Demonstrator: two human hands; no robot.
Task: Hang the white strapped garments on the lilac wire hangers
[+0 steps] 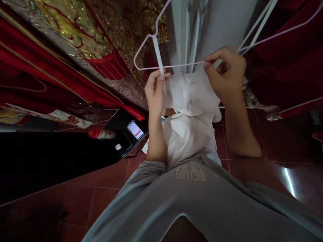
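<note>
A thin pale pink clothes hanger [181, 65] is held up in front of me, its hook leading out of the top of the view. My left hand [155, 88] is closed, pinching a white strap [158, 53] that runs up over the hanger near its neck. With thumb and index finger, my right hand [225, 72] pinches the hanger's lower bar near its right end. White cloth [188, 137], apparently a garment, hangs bunched below the hands and down against my lap. Whether the strap joins this cloth is hidden by my left hand.
Red and gold sequined garments [101, 37] hang at the left, and dark red ones [285, 67] at the right. On the black table [63, 158] are a lit phone [135, 129], a red-capped bottle [101, 133] and a small white case [118, 147]. Red tiles [106, 191] cover the floor.
</note>
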